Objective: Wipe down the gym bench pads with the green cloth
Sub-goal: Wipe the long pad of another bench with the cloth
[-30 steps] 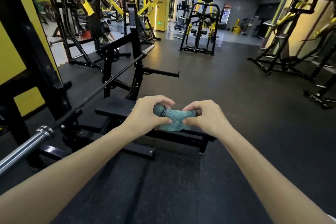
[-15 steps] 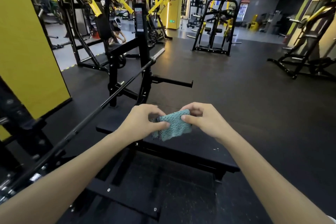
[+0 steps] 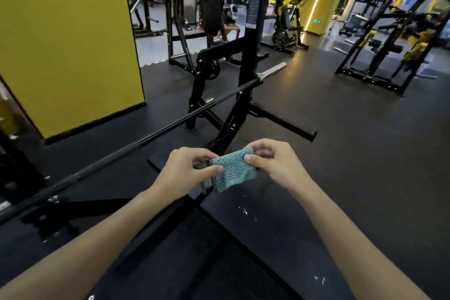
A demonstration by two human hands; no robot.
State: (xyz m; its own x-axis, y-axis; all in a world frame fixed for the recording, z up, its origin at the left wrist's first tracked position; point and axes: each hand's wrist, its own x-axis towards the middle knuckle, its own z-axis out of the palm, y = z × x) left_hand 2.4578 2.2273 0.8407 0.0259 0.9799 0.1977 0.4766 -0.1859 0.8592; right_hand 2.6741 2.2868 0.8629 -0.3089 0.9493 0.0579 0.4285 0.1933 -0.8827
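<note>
A small green knitted cloth [image 3: 231,170] with a dark trimmed edge is held in the air between both hands, above the black bench pad [image 3: 263,221]. My left hand [image 3: 185,170] pinches its left side with thumb and fingers. My right hand [image 3: 275,163] pinches its upper right edge. The flat black pad runs from under my hands toward the lower right and carries a few white specks. The cloth does not touch the pad.
A long barbell [image 3: 151,136] lies on the black rack [image 3: 246,85] across the bench's far end, slanting from lower left to upper right. A yellow wall [image 3: 68,39] stands at left. Other yellow-and-black machines [image 3: 389,39] stand on the dark rubber floor behind.
I have come closer to the bench, which now fills the lower view. Both hands still hold the cloth, which is spread out a little more than before.
</note>
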